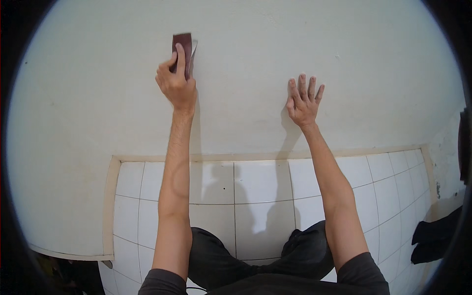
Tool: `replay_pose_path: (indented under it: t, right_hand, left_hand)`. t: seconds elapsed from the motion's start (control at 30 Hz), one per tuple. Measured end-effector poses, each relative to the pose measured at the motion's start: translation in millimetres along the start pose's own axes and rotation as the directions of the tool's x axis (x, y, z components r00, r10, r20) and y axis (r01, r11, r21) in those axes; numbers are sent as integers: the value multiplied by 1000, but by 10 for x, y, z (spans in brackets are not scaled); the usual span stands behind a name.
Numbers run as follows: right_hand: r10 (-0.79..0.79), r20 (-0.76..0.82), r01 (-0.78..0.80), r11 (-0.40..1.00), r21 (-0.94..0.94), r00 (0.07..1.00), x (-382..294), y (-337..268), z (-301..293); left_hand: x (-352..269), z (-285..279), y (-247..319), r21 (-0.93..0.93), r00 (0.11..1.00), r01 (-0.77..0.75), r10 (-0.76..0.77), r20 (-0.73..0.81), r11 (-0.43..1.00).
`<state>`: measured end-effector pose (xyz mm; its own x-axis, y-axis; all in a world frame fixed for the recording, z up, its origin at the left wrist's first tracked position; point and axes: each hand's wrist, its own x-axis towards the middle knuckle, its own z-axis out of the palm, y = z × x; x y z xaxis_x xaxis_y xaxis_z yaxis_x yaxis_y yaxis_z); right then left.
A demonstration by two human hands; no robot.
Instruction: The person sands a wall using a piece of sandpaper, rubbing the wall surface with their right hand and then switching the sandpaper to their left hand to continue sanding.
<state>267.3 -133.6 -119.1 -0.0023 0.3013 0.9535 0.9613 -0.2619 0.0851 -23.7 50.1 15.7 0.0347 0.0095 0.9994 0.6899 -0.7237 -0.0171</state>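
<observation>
My left hand (177,83) presses a folded sheet of reddish-brown sandpaper (182,40) against the pale painted wall (236,92). The index finger lies extended along the sheet, and a paler flap stands away from the wall on its right side. The thumb's grip is partly hidden behind the hand. Lower and to the right, my right hand (304,101) rests on the same wall with its fingers spread and nothing held. Whitish dust seems to coat its fingertips.
White floor tiles (263,180) meet the wall at a narrow beige skirting strip (236,157). Dark cloth (435,236) is at the lower right. A dark object (464,147) stands at the right rim. The wall turns a corner at left, with dark items (81,276) beyond it.
</observation>
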Motion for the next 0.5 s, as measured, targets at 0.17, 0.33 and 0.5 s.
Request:
replay_pose_path:
  t: [0.17, 0.33, 0.5]
  right_hand:
    - [-4, 19, 3, 1000, 20, 1000, 32, -31, -3]
    - [5, 7, -4, 1000, -5, 1000, 6, 3, 1]
    - [9, 12, -9, 1000, 0, 1000, 4, 3, 3]
  left_hand:
    - [-465, 76, -109, 29, 999, -34, 33, 24, 999]
    - [61, 8, 303, -24, 995, -53, 55, 84, 998]
    - [164, -47, 153, -2, 995, -31, 31, 90, 1000]
